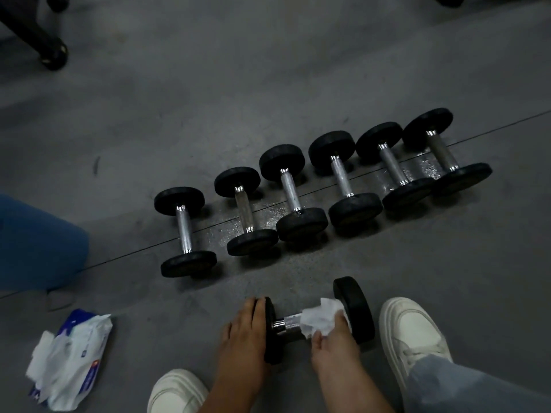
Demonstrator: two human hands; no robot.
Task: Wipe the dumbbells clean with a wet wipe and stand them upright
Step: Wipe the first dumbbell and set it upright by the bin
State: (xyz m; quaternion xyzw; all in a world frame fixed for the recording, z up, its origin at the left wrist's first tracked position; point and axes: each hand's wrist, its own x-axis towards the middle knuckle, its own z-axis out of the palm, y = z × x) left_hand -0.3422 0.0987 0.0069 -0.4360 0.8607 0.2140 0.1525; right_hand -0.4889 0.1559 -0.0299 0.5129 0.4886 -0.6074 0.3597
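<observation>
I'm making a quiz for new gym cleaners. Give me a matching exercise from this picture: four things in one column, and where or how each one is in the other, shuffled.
1 left hand
2 right hand
3 wipe pack
4 row of six dumbbells

A lying on their sides on the floor
B pinching the wet wipe on the near dumbbell
C on the floor, at the person's left
D gripping that dumbbell's left end plate

Pairs: 1-D, 2-B, 3-C, 4-A
</observation>
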